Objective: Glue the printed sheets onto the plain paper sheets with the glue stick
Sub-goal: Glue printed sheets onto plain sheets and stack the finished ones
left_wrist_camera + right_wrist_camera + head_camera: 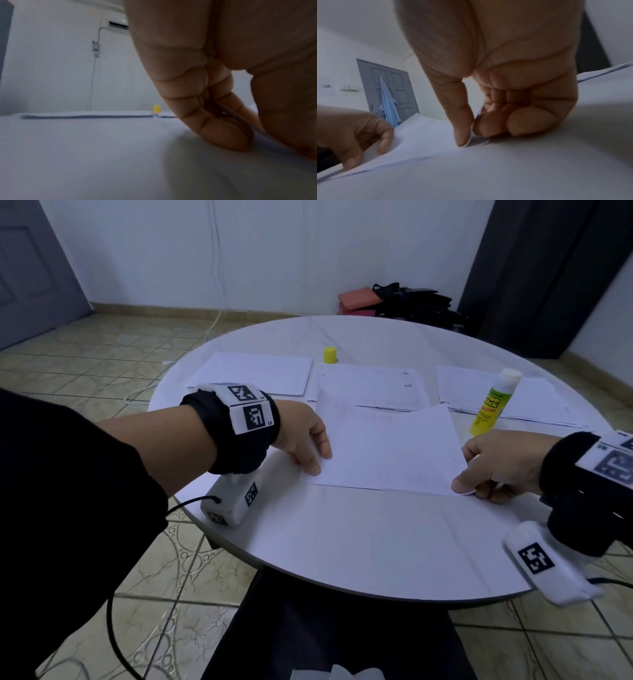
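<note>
A white sheet [387, 450] lies blank side up in the middle of the round table [342, 535]; faint print shows through it. My left hand [308, 443] pinches its near left corner between thumb and fingers [228, 136]. My right hand [479, 474] pinches its near right corner [477, 140], thumb on top. In the right wrist view the sheet [423, 135] bows up a little between the two hands. The glue stick [493, 402], yellow with its white top uncovered, stands upright just beyond my right hand. Its yellow cap [330, 355] stands at the back.
Three stacks of paper lie across the back of the table: left [253, 373], middle [370, 386] and right [507, 402]. Bags [404, 301] sit on the floor by the wall. The table edge runs close under both wrists.
</note>
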`<state>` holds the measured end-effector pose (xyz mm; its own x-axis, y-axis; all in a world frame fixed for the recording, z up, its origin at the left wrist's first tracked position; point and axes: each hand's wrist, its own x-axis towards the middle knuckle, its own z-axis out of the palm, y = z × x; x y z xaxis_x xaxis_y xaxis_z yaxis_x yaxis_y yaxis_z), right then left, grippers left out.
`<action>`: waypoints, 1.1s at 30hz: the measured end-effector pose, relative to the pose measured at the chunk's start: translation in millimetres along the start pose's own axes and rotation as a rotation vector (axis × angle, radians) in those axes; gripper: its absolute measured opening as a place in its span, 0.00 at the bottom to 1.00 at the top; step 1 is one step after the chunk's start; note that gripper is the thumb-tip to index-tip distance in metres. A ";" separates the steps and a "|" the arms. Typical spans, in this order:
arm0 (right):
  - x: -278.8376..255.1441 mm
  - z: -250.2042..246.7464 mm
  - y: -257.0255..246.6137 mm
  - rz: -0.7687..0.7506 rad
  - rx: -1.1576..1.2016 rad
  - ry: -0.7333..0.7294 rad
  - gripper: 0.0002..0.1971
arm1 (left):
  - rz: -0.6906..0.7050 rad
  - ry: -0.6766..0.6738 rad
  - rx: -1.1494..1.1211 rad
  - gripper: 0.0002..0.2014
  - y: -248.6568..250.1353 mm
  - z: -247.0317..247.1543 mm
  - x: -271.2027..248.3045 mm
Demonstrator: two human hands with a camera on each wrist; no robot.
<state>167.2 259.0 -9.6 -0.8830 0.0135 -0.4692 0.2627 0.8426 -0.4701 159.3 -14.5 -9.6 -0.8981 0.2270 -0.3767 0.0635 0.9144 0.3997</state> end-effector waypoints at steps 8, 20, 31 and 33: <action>-4.6 3.1 -15.1 -0.005 -0.236 0.038 0.09 | -0.010 -0.025 0.134 0.12 8.2 0.1 1.1; -1.4 -5.0 -9.1 -0.027 -0.342 0.041 0.08 | -0.020 -0.056 0.135 0.13 10.5 0.3 2.3; 0.3 -3.0 -6.0 -0.056 -0.333 0.009 0.06 | -0.022 -0.052 0.131 0.12 10.3 -0.2 3.3; 0.5 -3.1 -5.1 -0.055 -0.317 0.010 0.05 | -0.021 -0.050 0.132 0.13 10.1 0.0 3.2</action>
<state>164.2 256.4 -5.1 -0.8968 -0.0329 -0.4411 0.0813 0.9680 -0.2375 157.0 -4.6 -6.8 -0.8774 0.2208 -0.4259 0.1046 0.9545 0.2794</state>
